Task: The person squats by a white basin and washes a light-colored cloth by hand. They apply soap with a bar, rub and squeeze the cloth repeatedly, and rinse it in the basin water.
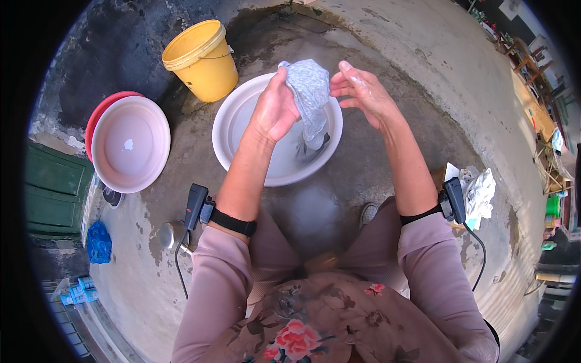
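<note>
A light grey-blue speckled cloth (310,81) hangs over a wide white basin (221,136) on the floor. My left hand (278,106) grips the cloth at its upper left edge, thumb on top. From there the fabric drapes down, its lower tip just above or at the water; I cannot tell whether it touches. To the right of the cloth is my right hand (361,93), fingers spread, with white suds on the thumb side. Its fingertips are close to the fabric's right edge. Cloudy water (283,165) lies in the basin, and something dark shows beside the cloth's tip.
A yellow bucket (199,63) stands behind the basin at left. A pale pink basin (131,145) leans in front of a red one (93,113). A metal pot (170,234) and a blue plastic bag (98,242) lie left; white crumpled material (479,193) is at right.
</note>
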`<action>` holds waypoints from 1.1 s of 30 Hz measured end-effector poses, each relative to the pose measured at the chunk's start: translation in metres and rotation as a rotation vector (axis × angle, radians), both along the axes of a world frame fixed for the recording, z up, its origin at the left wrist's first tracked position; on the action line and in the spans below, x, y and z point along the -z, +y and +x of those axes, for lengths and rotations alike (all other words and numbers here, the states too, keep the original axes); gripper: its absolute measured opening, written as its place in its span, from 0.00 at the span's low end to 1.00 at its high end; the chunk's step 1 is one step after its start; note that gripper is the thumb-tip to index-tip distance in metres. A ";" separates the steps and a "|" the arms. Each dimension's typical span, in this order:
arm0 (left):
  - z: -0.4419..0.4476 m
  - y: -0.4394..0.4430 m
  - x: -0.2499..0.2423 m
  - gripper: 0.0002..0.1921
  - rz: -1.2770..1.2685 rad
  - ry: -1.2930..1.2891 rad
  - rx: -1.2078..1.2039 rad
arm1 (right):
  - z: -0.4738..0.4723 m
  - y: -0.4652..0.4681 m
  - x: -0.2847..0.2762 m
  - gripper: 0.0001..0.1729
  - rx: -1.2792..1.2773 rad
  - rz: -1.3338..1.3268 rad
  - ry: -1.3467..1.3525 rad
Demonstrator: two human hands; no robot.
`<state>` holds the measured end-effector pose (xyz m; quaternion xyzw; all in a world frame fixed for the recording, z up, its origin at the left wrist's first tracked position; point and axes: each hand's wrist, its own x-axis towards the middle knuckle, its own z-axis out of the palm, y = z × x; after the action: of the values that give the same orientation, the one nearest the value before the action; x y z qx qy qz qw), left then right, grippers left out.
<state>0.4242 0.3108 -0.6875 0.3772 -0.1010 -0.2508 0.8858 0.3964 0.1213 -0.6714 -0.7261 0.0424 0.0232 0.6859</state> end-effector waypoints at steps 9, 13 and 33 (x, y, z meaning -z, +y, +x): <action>0.006 0.007 0.001 0.22 0.294 -0.230 -0.131 | 0.007 -0.004 0.012 0.08 0.133 0.414 -0.230; -0.001 0.004 -0.004 0.22 0.227 -0.225 -0.146 | 0.006 -0.011 0.005 0.08 0.039 0.683 -0.253; -0.023 -0.028 0.000 0.31 -0.058 0.099 0.149 | -0.007 -0.006 0.002 0.10 -0.085 0.869 -0.168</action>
<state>0.4010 0.2826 -0.6876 0.3298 -0.0922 -0.3315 0.8791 0.3890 0.1149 -0.6738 -0.3710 -0.0570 0.0081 0.9269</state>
